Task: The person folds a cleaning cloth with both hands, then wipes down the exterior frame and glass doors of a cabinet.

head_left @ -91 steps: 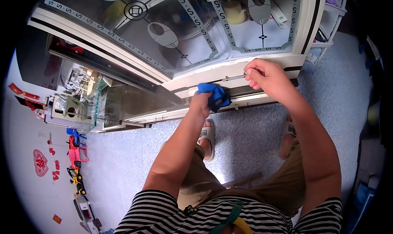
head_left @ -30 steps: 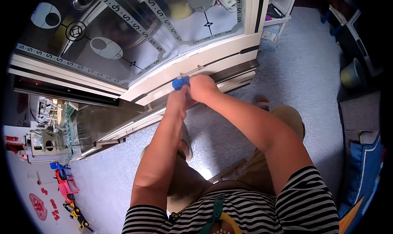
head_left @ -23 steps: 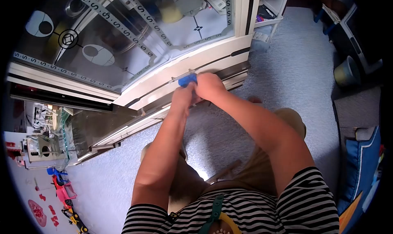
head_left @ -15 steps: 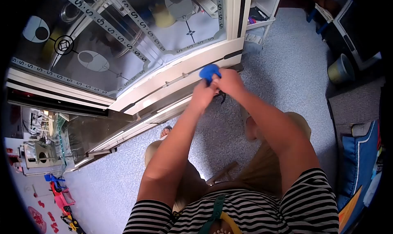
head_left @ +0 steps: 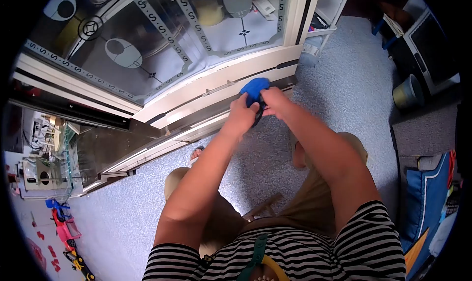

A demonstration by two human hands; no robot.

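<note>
A blue cloth (head_left: 255, 87) with a dark lower part is stretched between my two hands, in front of the cabinet's lower edge. My left hand (head_left: 242, 115) grips its left side, with the thumb on the dark part. At its right side my right hand (head_left: 276, 103) pinches the cloth between thumb and fingers. Just beyond it is the cream drawer front (head_left: 196, 96) with a slim metal handle (head_left: 216, 89). Patterned glass doors (head_left: 167, 50) rise above that drawer.
A white shelf rack (head_left: 327, 15) stands past the cabinet's right end. At the right are a bin (head_left: 408, 91), a grey sofa (head_left: 425, 126) and a blue cushion (head_left: 427, 197). Toy vehicles (head_left: 64, 227) line the left wall. A wooden stool (head_left: 263, 208) is under me on the speckled floor.
Both hands have moved from the drawer handle to the right with the cloth, which is now spread wider. My right hand, earlier at the handle without the cloth, now holds it too.
</note>
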